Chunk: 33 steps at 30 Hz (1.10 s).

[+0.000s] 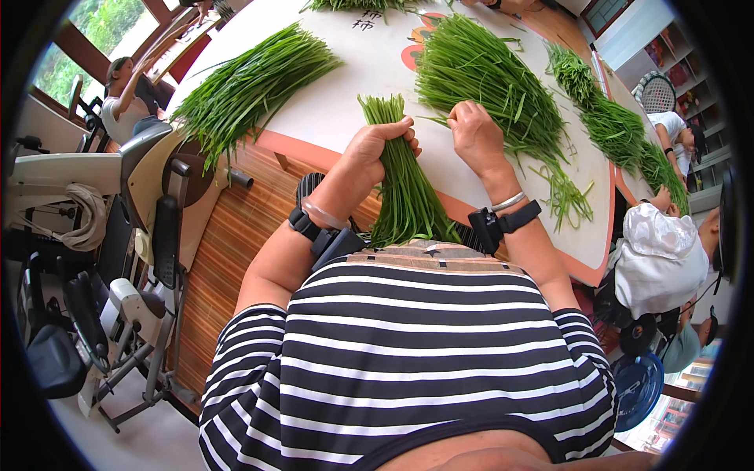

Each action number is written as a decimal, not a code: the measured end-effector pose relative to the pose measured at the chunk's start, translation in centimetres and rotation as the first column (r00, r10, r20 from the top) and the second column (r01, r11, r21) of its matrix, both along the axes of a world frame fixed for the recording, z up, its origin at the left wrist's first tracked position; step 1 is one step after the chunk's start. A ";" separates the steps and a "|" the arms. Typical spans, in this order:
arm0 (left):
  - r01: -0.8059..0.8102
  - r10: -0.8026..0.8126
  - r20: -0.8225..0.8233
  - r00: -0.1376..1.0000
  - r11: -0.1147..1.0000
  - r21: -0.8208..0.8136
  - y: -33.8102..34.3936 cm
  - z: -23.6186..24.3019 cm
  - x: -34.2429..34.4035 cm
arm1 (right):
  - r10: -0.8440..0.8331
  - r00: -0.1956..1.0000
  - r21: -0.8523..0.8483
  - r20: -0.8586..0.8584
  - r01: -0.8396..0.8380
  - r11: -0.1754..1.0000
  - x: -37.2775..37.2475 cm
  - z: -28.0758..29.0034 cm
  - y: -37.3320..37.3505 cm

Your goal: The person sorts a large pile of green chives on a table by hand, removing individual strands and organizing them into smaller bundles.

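My left hand (375,149) is wrapped round a bunch of garlic chives (405,192). The cut ends stick up above the fist, and the long leaves hang down toward my lap. To the right, my right hand (476,135) is raised with its fingers pinched together. A thin green strand shows by its fingertips, but whether they hold it I cannot make out. Just beyond that hand lies a large pile of garlic chives (491,82) on the white table (357,59). Another pile of chives (255,82) lies at the left, its leaves drooping over the table's edge.
Loose chive scraps (567,192) are scattered near the right edge. More chives (613,125) line the table's far right side, where a person in white (660,243) works. Exercise equipment (145,180) stands at the left. Another person (122,98) is at the upper left.
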<state>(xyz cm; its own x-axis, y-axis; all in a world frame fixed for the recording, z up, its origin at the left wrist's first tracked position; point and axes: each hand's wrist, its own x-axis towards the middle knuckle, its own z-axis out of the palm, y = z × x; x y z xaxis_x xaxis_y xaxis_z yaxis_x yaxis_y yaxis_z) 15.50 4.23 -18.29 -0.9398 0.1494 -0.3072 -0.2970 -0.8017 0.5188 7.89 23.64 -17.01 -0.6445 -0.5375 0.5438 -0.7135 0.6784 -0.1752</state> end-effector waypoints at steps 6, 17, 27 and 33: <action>0.004 -0.004 -0.009 1.000 0.999 -0.033 0.5 0.4 -0.1 | 0.158 0.896 -0.456 0.414 0.055 0.888 0.8 1.5 -1.3; -0.047 0.050 0.033 0.998 0.995 -0.084 0.8 1.5 0.3 | 0.339 0.903 -0.416 0.266 -0.210 0.885 4.4 3.1 -2.9; -0.060 0.060 -0.108 0.992 0.998 0.000 -1.3 1.0 0.3 | -0.095 0.995 -0.030 0.006 0.095 0.995 -2.5 0.6 -0.6; -0.034 0.029 -0.104 0.994 0.999 -0.040 -1.1 0.5 0.0 | -0.097 0.995 -0.047 -0.025 0.096 0.994 -3.1 0.1 -0.6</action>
